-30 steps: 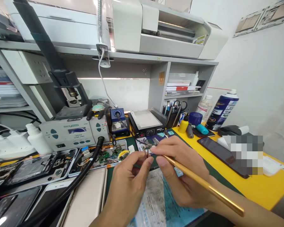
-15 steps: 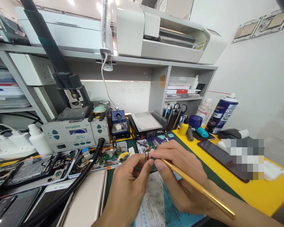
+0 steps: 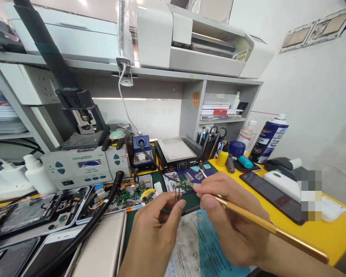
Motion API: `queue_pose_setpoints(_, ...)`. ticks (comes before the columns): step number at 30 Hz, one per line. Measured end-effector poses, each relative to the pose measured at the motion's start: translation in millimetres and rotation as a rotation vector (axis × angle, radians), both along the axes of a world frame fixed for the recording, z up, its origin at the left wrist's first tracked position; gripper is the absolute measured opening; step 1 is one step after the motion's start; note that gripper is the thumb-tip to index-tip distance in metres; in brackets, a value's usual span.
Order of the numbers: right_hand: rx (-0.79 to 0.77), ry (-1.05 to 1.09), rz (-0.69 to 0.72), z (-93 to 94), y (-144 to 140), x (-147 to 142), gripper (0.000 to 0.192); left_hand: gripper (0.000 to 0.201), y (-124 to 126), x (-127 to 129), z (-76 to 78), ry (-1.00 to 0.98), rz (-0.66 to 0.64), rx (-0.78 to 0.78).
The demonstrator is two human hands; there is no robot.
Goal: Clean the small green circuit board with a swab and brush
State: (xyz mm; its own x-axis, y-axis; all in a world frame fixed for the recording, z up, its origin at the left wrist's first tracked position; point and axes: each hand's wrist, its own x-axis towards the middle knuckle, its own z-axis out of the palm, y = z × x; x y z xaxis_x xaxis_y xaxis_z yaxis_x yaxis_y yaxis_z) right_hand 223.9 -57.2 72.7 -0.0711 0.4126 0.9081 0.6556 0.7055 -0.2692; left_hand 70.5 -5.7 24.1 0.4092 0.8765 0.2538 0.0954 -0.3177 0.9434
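Note:
My right hand (image 3: 233,219) is closed in a pen-like grip on a slim knife with a gold handle (image 3: 276,230). Its thin grey blade (image 3: 189,184) points left toward my left hand. My left hand (image 3: 158,227) pinches a small pair of metal prongs (image 3: 177,194) that look like tweezer tips pointing up; the rest is hidden in the palm. A small gap separates blade and prongs. Whether anything tiny sits between the prongs is too small to tell. Below both hands lies a stained blue and white sheet (image 3: 210,246).
Left stands a hot-air station (image 3: 89,165) with its black hose (image 3: 103,209) crossing several phones. A tray of circuit boards (image 3: 129,209) lies near my left hand. Behind are a heating plate (image 3: 177,150) and a tool holder (image 3: 209,148). A dark phone (image 3: 272,196) rests right.
My right hand has drawn back to the right with the knife, opening a gap between blade and prongs. My left hand stays closed on the prongs. The view has shifted slightly.

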Motion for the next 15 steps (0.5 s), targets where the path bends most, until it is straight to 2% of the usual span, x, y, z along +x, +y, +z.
queue_pose_setpoints(5, -0.013, 0.003, -0.006, -0.4, -2.5, -1.9, 0.026, 0.018, -0.5, 0.9, 1.8, -0.012, 0.01, -0.003)
queue_pose_setpoints(11, -0.017, -0.016, -0.115, 3.1, -5.6, -5.1, 0.022, 0.017, -3.9, 0.1, 4.6, -0.017, 0.023, 0.01)
queue_pose_setpoints(15, -0.011, -0.081, -0.109, 6.0, -6.3, -5.0, 0.021, 0.015, -3.8, -0.5, 4.9, -0.02, 0.021, 0.011)
